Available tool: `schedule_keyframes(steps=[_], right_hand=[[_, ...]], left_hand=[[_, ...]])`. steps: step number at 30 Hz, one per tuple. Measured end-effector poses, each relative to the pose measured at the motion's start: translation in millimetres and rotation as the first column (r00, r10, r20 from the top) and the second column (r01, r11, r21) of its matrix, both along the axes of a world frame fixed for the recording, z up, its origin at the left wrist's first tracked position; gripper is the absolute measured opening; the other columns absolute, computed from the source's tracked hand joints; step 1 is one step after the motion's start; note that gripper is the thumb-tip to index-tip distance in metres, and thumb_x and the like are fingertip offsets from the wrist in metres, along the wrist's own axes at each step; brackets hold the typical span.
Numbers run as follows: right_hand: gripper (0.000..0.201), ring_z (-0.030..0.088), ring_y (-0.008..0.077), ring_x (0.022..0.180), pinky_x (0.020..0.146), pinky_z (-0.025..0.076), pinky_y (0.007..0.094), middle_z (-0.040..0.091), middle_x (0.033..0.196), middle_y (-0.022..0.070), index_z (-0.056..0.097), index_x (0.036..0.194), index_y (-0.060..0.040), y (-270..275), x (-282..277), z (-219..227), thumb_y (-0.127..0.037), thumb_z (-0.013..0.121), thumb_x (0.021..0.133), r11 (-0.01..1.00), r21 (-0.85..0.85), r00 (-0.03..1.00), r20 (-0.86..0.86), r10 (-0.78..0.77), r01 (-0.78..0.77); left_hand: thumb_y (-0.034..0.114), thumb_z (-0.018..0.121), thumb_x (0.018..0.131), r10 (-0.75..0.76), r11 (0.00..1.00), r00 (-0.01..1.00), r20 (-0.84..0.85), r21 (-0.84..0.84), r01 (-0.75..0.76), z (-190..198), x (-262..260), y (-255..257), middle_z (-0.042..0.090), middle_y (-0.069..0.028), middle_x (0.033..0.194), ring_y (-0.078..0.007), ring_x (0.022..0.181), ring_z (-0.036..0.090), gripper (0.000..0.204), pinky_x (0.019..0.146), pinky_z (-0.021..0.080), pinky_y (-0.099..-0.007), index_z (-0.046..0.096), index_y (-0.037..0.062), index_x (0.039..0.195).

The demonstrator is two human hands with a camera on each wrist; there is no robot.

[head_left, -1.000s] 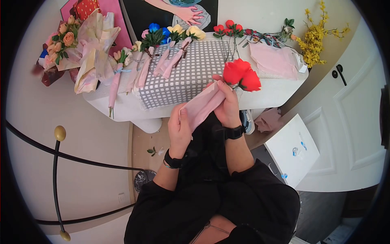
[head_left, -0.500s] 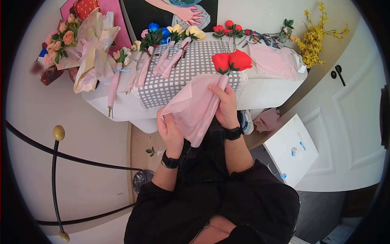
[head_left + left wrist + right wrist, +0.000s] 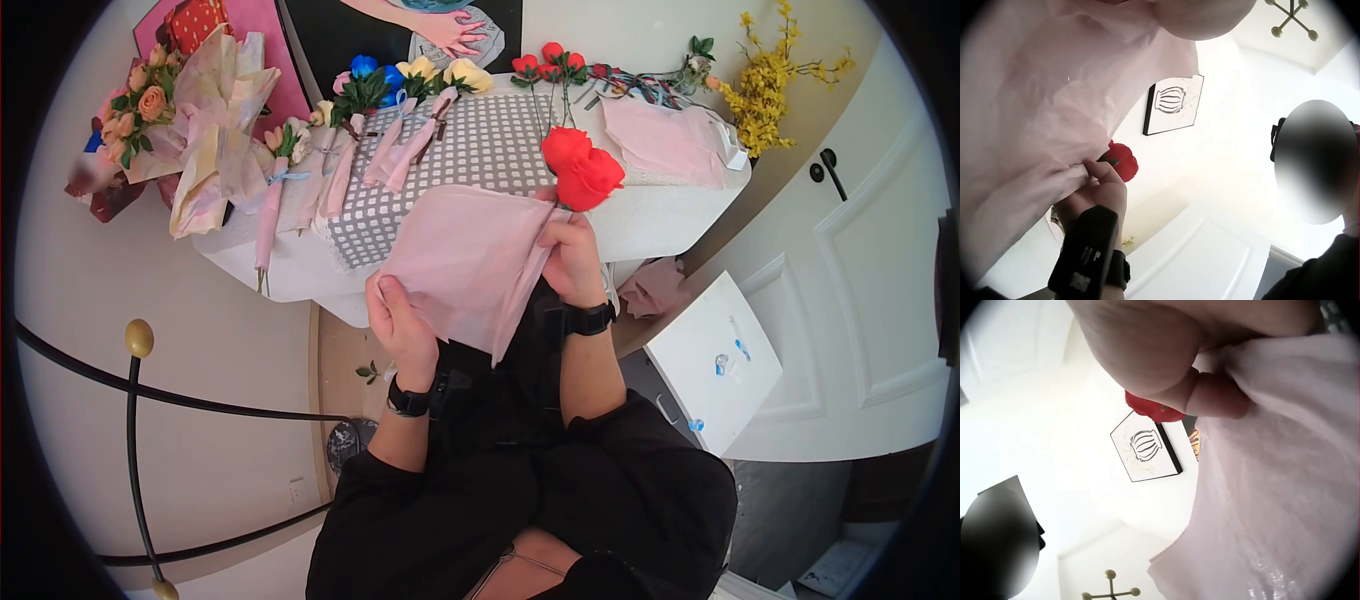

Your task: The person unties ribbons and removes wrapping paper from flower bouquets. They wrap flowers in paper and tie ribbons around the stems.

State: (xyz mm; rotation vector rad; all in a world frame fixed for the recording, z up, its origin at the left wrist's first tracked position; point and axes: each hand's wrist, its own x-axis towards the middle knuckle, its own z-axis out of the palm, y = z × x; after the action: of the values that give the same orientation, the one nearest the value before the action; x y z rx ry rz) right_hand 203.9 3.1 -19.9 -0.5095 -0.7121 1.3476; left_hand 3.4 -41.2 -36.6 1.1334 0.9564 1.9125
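In the head view my left hand (image 3: pixel 402 325) pinches the lower left edge of a sheet of pink wrapping paper (image 3: pixel 455 250), thumb on top. The sheet is spread out between both hands, in front of the table. My right hand (image 3: pixel 572 260) grips the sheet's folded right edge near its top. Just above that hand, red roses (image 3: pixel 588 175) stick out past the edge; their stems are hidden by paper and fingers. The right wrist view shows the thumb (image 3: pixel 1219 397) pressed on the paper, with a red petal (image 3: pixel 1154 409) behind it.
Several paper-wrapped flowers (image 3: pixel 345 175) lie on the white table (image 3: pixel 650 225) with a checked cloth (image 3: pixel 480 150). More red roses (image 3: pixel 550 65) and pink sheets (image 3: pixel 665 140) are at the back right. A large bouquet (image 3: pixel 220 130) stands left, a white cabinet (image 3: pixel 710 370) right.
The pink paper, narrow and bunched earlier, is now unfolded wide. My left hand has moved left with its edge, while the right hand keeps hold near the roses, which have turned and shifted.
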Motion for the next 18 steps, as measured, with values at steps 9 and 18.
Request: schedule_keyframes(steps=[9, 18], right_hand=[[0.017, 0.052, 0.0159, 0.079, 0.076, 0.043, 0.03, 0.05, 0.082, 0.0039, 0.055, 0.098, -0.0026, 7, -3, -7, -0.013, 0.052, 0.086, 0.967, 0.024, 0.968, 0.01, -0.253, 0.252], [0.03, 0.048, 0.0372, 0.119, 0.105, 0.031, 0.052, 0.061, 0.107, 0.0151, 0.06, 0.103, -0.0029, -4, 19, 2, -0.021, 0.046, 0.084, 0.907, 0.339, 0.955, -0.069, 0.29, -0.251]], left_hand=[[0.023, 0.038, 0.103, 0.054, 0.998, 0.996, 0.064, -0.037, -0.052, 2, 3, 5, 0.051, 0.0009, 0.088, -0.0064, 0.081, 0.043, 0.026, 0.076, 0.037, -0.0221, 0.052, 0.0011, 0.099], [0.024, 0.043, 0.102, 0.024, 0.997, 0.973, 0.228, -0.081, -0.006, 7, -12, 14, 0.058, -0.0043, 0.105, -0.0104, 0.094, 0.051, 0.03, 0.085, 0.041, -0.0262, 0.054, -0.0011, 0.114]])
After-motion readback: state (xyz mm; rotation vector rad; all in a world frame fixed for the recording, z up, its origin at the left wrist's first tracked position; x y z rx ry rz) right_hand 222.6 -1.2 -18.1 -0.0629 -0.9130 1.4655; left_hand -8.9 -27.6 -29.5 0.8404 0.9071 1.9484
